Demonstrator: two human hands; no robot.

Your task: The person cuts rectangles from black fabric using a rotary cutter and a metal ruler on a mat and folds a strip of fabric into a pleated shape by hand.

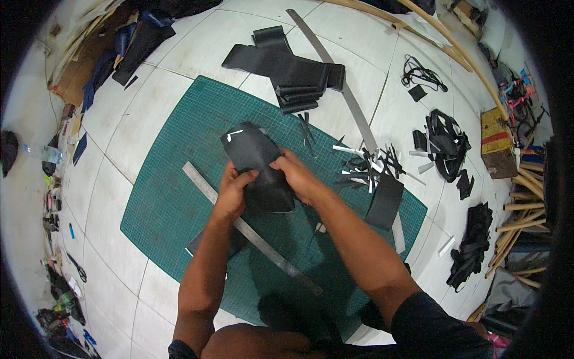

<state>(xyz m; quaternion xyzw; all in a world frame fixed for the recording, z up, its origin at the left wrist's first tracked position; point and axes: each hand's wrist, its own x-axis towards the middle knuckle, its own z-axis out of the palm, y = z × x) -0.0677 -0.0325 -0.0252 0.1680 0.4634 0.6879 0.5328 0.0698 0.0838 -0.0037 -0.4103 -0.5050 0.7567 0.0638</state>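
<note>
Between both hands, above a green cutting mat (173,143), I hold a black sheet piece (254,149), perhaps leather or vinyl, with a small white mark near its far left corner. My left hand (233,188) grips its left edge, thumb lying on top. On the right edge, my right hand (293,173) pinches it the same way; the fingers beneath are hidden. A metal ruler (257,239) lies slantwise on the mat under my left forearm. Partly covered by that forearm is another dark piece (197,242).
Black and white offcuts (373,167) and a black rectangular piece (385,202) lie at the mat's right. A long metal ruler (353,107) passes under stacked black pieces (293,69). Bundled black strips (470,245) rest on the tiles at right; scissors (78,267) lie far left.
</note>
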